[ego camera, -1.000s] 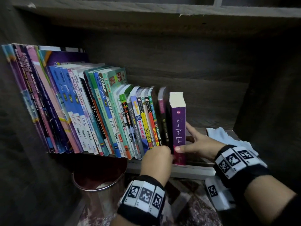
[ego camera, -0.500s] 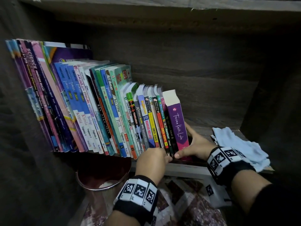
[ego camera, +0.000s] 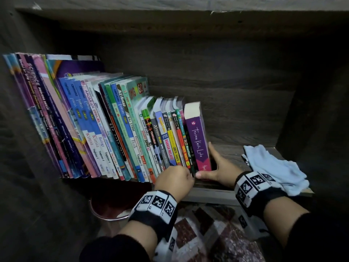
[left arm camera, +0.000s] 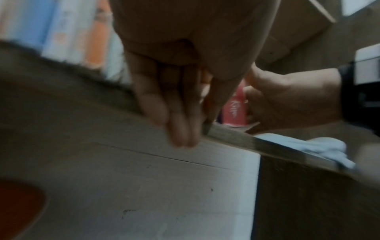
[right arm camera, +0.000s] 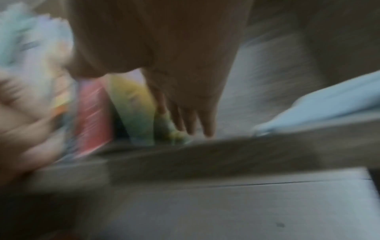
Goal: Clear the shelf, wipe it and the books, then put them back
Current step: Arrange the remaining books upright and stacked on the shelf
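Purple is the last spine in the row: the purple book (ego camera: 199,140) stands at the right end of the books (ego camera: 105,129), which lean left together on the shelf (ego camera: 213,194). My right hand (ego camera: 217,167) cups its lower end, thumb across the foot of the spine, fingers flat against the far cover. My left hand (ego camera: 173,178) is curled at the foot of the thin spines just beside it; whether it pinches 1 of them or only pushes, I cannot tell, since both wrist views are smeared. With the row looking complete, I judge I am squaring it up at the close of the job.

Nothing braces that right end but my palm. If I let go too soon, I think the purple book may tip right onto the bare board and take the thin ones with it. Light blue cloth (ego camera: 273,167) lies crumpled near the right wall, partly over the front edge, where my sleeve could drag it off. Below the shelf stands a round bin (ego camera: 105,214).
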`<state>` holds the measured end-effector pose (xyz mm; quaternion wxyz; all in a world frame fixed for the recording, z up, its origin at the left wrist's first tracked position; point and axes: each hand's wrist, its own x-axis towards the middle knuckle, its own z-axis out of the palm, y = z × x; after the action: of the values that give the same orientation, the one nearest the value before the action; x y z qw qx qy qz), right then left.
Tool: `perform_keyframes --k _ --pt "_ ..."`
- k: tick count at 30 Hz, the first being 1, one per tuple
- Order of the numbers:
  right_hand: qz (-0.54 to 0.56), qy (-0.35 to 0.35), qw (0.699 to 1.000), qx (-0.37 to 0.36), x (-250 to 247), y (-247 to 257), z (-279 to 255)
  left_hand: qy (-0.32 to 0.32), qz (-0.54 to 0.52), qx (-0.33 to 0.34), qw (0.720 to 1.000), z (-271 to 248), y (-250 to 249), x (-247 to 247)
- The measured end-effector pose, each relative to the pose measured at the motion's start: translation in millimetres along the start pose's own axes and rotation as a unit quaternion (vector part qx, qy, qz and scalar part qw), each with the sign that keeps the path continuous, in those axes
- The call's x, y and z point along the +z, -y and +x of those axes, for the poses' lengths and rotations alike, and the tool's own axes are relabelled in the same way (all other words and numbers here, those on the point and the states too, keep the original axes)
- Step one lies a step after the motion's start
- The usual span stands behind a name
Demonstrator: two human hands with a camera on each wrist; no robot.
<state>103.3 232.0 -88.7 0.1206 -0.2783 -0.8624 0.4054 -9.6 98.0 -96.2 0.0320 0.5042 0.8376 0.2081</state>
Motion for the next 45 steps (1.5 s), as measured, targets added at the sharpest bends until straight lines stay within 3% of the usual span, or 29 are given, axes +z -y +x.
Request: perform_keyframes --k 2,4,6,7,10,14,17,20,22,25,26,28,29,31,32,33,35,37,43,45 --pt "-0.012 -0.021 1.000 0.010 -14 2 -8 0.041 0.062 0.008 0.997 3 -5 -5" --pt "-0.037 -0.122 0.991 0.032 -39 -12 -13 0.100 0.164 0.034 0.981 4 -9 -13" --pt "-0.114 -0.241 0.959 0.102 -71 -44 -13 0.136 0.236 0.064 0.960 -1 -9 -25" --pt "-0.170 -0.262 0.937 0.155 -84 -63 -15 0.146 0.247 0.073 0.955 -5 -8 -30" --pt "-0.275 -0.194 0.907 0.254 -95 -98 -13 0.165 0.219 0.077 0.959 -16 -3 -44" --pt "-0.315 -0.096 0.926 0.184 -75 -79 -8 0.220 0.158 0.081 0.959 -24 -3 -54" --pt "-0.328 -0.071 0.934 0.121 -62 -64 -12 0.231 0.158 0.106 0.954 -29 -7 -61" --pt "-0.256 -0.069 0.963 0.046 -54 -55 -33 0.255 0.133 0.127 0.949 -34 -8 -67" --pt "-0.183 -0.027 0.983 0.016 -59 -51 -53 0.277 0.115 0.139 0.944 -38 -5 -70" --pt "-0.140 0.107 0.983 0.054 -81 -42 -82 0.295 0.103 0.151 0.938 -42 6 -70" --pt "-0.133 0.116 0.982 0.071 -89 -38 -89 0.304 0.099 0.148 0.936 -43 10 -70" --pt "-0.074 0.023 0.995 0.062 -102 -39 -93 0.326 0.099 0.144 0.929 -44 16 -72" --pt "-0.034 -0.076 0.995 0.058 -107 -46 -89 0.332 0.098 0.141 0.927 -44 17 -73" --pt "-0.031 -0.252 0.964 0.084 -109 -56 -72 0.331 0.087 0.136 0.930 -43 18 -74" --pt "-0.071 -0.276 0.952 0.115 -106 -59 -63 0.325 0.081 0.137 0.932 -43 17 -75" --pt "-0.127 -0.253 0.947 0.152 -101 -64 -53 0.320 0.075 0.139 0.934 -43 16 -74" --pt "-0.259 -0.139 0.928 0.228 -88 -67 -37 0.319 0.069 0.146 0.934 -42 13 -72" --pt "-0.329 -0.069 0.907 0.254 -77 -63 -30 0.328 0.069 0.149 0.930 -40 12 -69" --pt "-0.397 0.032 0.904 0.156 -59 -43 -58 0.339 0.085 0.142 0.926 -36 19 -63" --pt "-0.369 0.037 0.922 0.113 -62 -39 -77 0.332 0.080 0.146 0.929 -35 18 -63"
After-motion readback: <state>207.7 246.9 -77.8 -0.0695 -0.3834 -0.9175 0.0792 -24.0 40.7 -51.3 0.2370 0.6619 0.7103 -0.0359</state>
